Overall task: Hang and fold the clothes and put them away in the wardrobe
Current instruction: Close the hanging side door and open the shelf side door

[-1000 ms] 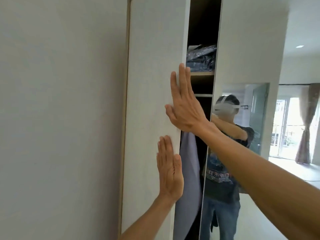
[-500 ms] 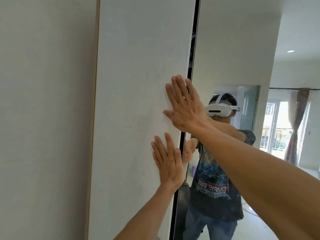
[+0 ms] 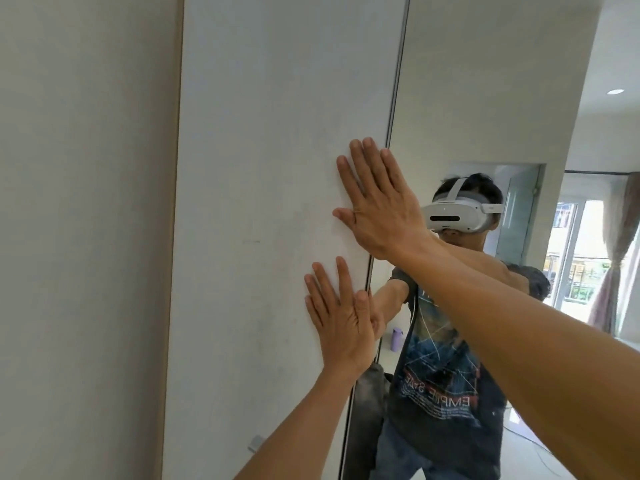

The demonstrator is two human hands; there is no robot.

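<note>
A tall white wardrobe door (image 3: 270, 202) fills the middle of the head view and meets the mirrored door (image 3: 485, 81) to its right along a thin dark seam. My right hand (image 3: 381, 206) lies flat on the white door near its right edge, fingers spread and pointing up. My left hand (image 3: 341, 320) presses flat on the same door just below, also at the edge. Both hands hold nothing. No clothes or wardrobe interior can be seen.
The mirror reflects a person (image 3: 446, 368) in a dark printed T-shirt with a white headset, a small purple bottle (image 3: 397, 339) on the floor and a bright window with a curtain (image 3: 620, 271). A plain wall (image 3: 83, 237) stands at the left.
The gap between the two doors, which showed shelves and a hanging grey garment one second ago, has shut to a thin seam. Both hands stayed flat on the white door as it slid right.
</note>
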